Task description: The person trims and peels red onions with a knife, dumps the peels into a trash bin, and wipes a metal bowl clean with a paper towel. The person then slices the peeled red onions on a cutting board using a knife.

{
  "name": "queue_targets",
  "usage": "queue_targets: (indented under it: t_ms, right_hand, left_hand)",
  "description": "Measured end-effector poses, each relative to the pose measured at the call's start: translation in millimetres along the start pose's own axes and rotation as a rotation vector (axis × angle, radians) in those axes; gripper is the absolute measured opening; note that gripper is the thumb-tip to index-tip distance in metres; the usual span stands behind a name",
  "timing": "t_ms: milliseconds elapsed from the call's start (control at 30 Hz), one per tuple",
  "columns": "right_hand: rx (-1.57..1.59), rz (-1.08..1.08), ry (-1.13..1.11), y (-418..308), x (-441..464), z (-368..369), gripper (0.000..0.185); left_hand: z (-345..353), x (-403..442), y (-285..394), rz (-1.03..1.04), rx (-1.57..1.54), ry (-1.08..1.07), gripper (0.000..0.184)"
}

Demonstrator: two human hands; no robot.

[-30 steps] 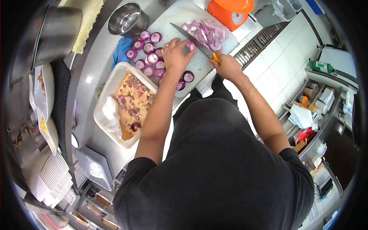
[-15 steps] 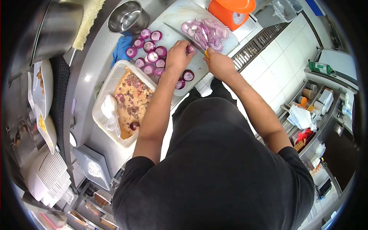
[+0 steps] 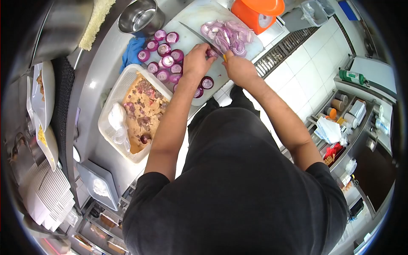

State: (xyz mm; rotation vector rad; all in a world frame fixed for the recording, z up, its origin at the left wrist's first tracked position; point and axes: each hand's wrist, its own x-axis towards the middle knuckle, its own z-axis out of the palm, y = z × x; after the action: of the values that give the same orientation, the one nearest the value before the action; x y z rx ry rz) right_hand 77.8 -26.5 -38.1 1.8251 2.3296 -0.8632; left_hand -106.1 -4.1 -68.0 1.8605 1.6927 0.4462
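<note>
My left hand (image 3: 198, 60) is closed on a red onion piece (image 3: 211, 53) against the white cutting board (image 3: 187, 17). In my right hand (image 3: 239, 68) is the yellow handle of a knife (image 3: 197, 35), its long blade lying along the right side of that piece and pointing to the far left. Beyond the blade rests a pile of sliced red onion (image 3: 227, 37). Several peeled red onions (image 3: 167, 61) with cut ends sit on the board left of my left hand. Another cut onion (image 3: 207, 83) is close to my left wrist, near the board's front edge.
A white plastic basket (image 3: 107, 91) with onion scraps and a plastic bag stands left of my forearm. Behind it are a blue cloth (image 3: 132, 53) and a steel pot (image 3: 140, 18). An orange kitchen scale (image 3: 253, 19) stands at the board's far right corner.
My right hand and the knife have shifted slightly to the left, nearer the onion piece. My left hand keeps its grip. The whole view has moved a little.
</note>
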Motion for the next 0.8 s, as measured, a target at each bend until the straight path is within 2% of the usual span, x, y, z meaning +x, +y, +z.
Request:
queue_targets:
  t_ms: [133, 233, 300, 567, 700, 800]
  right_hand:
    - [-0.064, -0.029, -0.029, -9.6, -19.9, -31.8, 0.029]
    - [-0.036, 0.063, -0.015, -11.6, -21.2, -5.7, 0.030]
    - [-0.031, 0.040, 0.007, -1.6, -10.1, 14.9, 0.031]
    - [-0.084, 0.028, -0.052, -24.5, -26.2, -34.8, 0.029]
    - [-0.018, 0.054, 0.000, -7.9, -5.0, 17.9, 0.029]
    - [-0.018, 0.021, -0.032, -12.7, -6.7, -5.4, 0.030]
  left_hand:
    - [2.6, 0.4, -4.0, 0.004, 0.009, 0.011, 0.034]
    - [2.8, 0.6, -3.7, 0.014, 0.004, 0.033, 0.033]
    - [3.8, -0.8, -3.7, 0.021, -0.009, 0.043, 0.033]
    - [5.0, 1.3, -5.3, -0.025, 0.019, 0.006, 0.031]
    - [0.2, -0.8, -3.4, 0.004, -0.017, 0.023, 0.029]
    - [2.4, -0.4, -6.0, 0.007, 0.006, 0.030, 0.030]
